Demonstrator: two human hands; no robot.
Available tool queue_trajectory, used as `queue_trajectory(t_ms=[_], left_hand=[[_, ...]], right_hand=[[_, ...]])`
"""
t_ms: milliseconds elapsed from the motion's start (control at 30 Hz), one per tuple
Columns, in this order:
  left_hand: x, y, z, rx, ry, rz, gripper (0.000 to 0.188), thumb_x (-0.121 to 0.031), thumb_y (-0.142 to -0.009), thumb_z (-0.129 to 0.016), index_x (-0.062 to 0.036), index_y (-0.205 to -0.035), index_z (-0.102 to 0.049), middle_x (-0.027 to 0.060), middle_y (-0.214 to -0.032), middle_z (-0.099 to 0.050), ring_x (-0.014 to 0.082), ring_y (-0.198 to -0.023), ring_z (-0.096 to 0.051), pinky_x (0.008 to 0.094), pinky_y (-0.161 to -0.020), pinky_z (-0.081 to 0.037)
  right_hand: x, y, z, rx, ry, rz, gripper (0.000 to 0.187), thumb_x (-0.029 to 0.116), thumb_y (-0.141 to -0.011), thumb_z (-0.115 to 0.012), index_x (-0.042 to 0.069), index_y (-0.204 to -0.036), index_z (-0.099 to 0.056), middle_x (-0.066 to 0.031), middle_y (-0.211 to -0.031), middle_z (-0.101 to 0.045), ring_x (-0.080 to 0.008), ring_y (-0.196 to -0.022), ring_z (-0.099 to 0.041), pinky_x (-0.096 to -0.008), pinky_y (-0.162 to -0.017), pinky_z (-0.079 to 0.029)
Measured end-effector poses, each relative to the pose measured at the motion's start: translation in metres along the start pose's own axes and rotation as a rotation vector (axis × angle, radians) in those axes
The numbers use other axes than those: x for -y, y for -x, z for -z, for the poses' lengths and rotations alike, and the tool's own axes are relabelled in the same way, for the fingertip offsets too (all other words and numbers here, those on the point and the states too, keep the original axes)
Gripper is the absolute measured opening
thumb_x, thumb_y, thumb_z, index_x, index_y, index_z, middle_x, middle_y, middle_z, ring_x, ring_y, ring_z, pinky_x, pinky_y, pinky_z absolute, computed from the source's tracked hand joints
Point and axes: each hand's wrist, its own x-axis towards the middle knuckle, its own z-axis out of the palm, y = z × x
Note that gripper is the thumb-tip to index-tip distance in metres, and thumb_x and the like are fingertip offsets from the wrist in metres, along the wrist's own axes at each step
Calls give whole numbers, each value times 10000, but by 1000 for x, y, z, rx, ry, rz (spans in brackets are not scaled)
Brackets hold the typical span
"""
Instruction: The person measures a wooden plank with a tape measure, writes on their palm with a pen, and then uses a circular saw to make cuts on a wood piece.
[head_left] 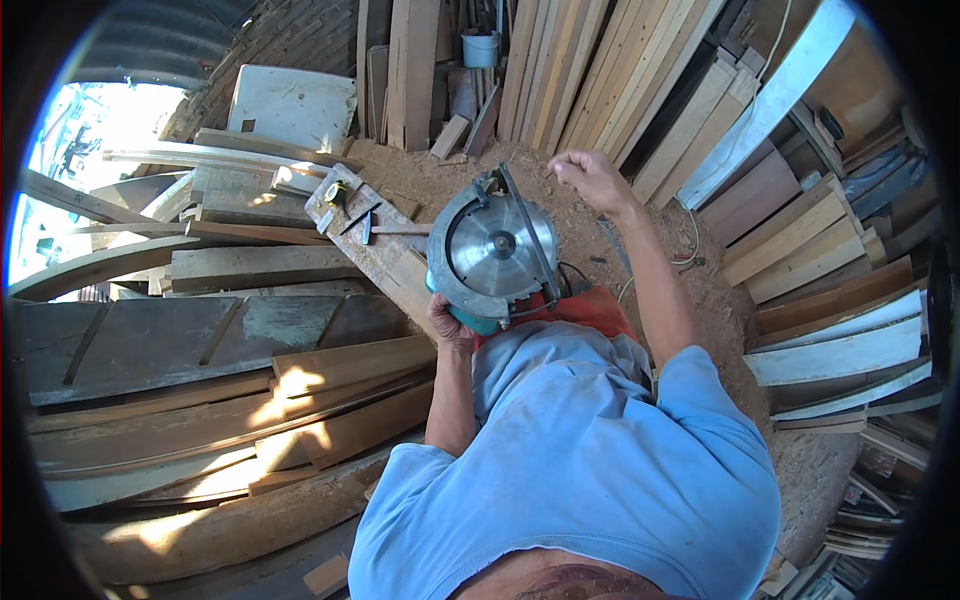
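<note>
A circular saw (468,262) with a teal body is held over my lap, its round steel blade (503,246) and grey base plate turned up toward me. My left hand (443,320) is closed around the saw's near left side, by the teal housing. My right hand (592,182) is raised beyond the saw to the right, apart from it, with the fingers curled closed. Whatever those fingers may hold is hidden. Left of the saw, a hammer (368,228) and a yellow-black tape measure (336,193) lie on a worn board (350,240).
Stacked timber (230,420) fills the left side. Upright planks (580,80) lean at the back, with a light blue bucket (481,49) among them. More boards (810,240) and curved white pieces (840,350) lie at right. Sawdust (720,300) covers the ground, where a cord (690,258) runs.
</note>
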Motion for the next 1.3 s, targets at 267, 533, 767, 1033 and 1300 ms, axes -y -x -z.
queue_trajectory(t_ms=[267, 533, 767, 1033, 1300], left_hand=[[-10, -1, 33, 173, 31, -11, 435, -161, -791, -609, 40, -1174, -660, 185, -1203, -687, 336, -1118, -661, 500, -1028, -514], [-4, 13, 18, 131, -44, -16, 437, -181, -759, -627, 19, -1143, -684, 172, -1141, -710, 327, -1055, -683, 482, -1001, -531], [-4, 19, 20, 83, -92, -21, 439, -192, -753, -632, 14, -1136, -688, 169, -1131, -713, 322, -1037, -686, 476, -988, -537], [6, 22, 18, -36, -170, -23, 439, -209, -732, -647, 6, -1112, -697, 166, -1104, -720, 315, -987, -695, 470, -953, -554], [-4, 9, 65, 129, -114, 118, 425, -176, -701, -665, 30, -1071, -709, 185, -1059, -733, 335, -910, -717, 483, -915, -572]], right_hand=[[-27, 75, -28, 199, -402, -114, 203, 214, -967, -635, 27, -972, -713, 8, -770, -648, -47, -660, -542, -205, -583, -436], [-43, 90, -45, 271, -394, -74, 137, 173, -927, -660, 48, -876, -681, 57, -716, -562, -46, -609, -474, -236, -543, -377], [-35, 104, -34, 381, -415, -138, 138, 185, -931, -651, 51, -938, -682, 49, -714, -575, -37, -634, -494, -207, -566, -392], [-47, 104, -20, 74, -521, -255, 152, 207, -979, -593, 84, -1005, -679, 51, -767, -615, -24, -655, -519, -175, -588, -416], [-9, 110, -22, -43, -42, 32, 216, 200, -984, -565, 11, -956, -667, 19, -730, -583, -54, -679, -514, -238, -615, -426]])
